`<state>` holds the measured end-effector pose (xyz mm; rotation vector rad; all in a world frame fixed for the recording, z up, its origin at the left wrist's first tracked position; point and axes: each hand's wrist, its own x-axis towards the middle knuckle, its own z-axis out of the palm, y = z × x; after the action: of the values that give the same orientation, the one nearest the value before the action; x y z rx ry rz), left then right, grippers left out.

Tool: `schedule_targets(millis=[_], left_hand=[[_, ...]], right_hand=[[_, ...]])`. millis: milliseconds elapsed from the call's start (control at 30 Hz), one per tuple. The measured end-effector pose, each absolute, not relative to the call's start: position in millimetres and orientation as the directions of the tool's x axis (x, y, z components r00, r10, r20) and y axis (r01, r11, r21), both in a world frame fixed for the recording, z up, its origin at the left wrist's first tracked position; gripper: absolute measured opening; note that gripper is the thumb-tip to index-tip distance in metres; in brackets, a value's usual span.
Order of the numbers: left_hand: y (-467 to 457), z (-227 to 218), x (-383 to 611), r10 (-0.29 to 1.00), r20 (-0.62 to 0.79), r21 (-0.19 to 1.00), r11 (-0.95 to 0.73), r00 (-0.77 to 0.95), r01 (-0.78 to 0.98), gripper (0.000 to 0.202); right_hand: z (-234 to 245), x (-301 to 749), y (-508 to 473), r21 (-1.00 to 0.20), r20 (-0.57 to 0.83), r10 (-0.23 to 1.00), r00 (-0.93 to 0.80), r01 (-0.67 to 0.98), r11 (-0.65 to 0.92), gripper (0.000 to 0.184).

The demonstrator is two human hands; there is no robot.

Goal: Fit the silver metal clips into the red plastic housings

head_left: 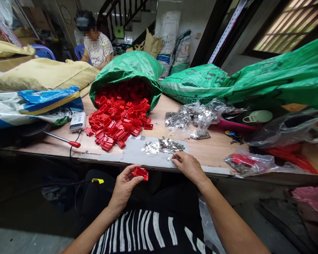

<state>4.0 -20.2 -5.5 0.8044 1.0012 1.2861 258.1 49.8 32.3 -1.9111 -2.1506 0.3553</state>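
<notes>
A small red plastic case (pixel 141 173), open on top and shaped like a battery holder, is pinched between the thumb and fingers of my left hand (pixel 125 183) just off the table's front edge. My right hand (pixel 187 165) rests at the grey mat (pixel 134 155) with its fingers pinched together. A thin thing shows at those fingertips, too small to make out. Beside them lies a small shiny metal piece (pixel 169 158). Behind that hand spreads a pile of small flat metal pieces (pixel 161 145). A large heap of red plastic cases (pixel 119 120) spills from a green woven sack (pixel 132 65).
A white power bank (pixel 77 121) with a cable and a red-tipped metal lever (pixel 74 144) are at left. Bags of metal parts (pixel 178 120), a pink basket (pixel 235 125) and green sacks (pixel 196 83) stand right. A person (pixel 97 46) sits across the table.
</notes>
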Motion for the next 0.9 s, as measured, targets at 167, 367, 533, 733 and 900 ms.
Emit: schedule_targets(millis=[167, 367, 533, 733, 900], left_hand=[[-20, -5, 5, 0.992, -0.123, 0.926, 0.113, -0.004, -0.360, 0.038], [-18, -1, 7, 0.998, -0.046, 0.953, 0.028, -0.050, -0.303, 0.038], [-16, -1, 11, 0.988, 0.109, 0.989, -0.119, -0.106, -0.088, 0.035], [-11, -6, 11, 0.961, 0.261, 0.961, -0.250, -0.088, 0.119, 0.037], [-11, -4, 10, 0.939, 0.335, 0.927, -0.315, -0.073, 0.205, 0.037]], right_hand=[[30, 260, 45, -0.370, 0.031, 0.993, -0.110, 0.922, 0.113, 0.010], [27, 253, 43, -0.364, 0.131, 0.983, -0.126, 0.917, 0.166, 0.011], [34, 232, 34, -0.533, 0.166, 0.968, -0.189, 0.809, 0.249, 0.006], [48, 198, 20, -0.681, 0.219, 0.897, -0.384, 0.598, 0.422, 0.006], [43, 189, 19, -0.662, 0.222, 0.847, -0.484, 0.563, 0.495, 0.006]])
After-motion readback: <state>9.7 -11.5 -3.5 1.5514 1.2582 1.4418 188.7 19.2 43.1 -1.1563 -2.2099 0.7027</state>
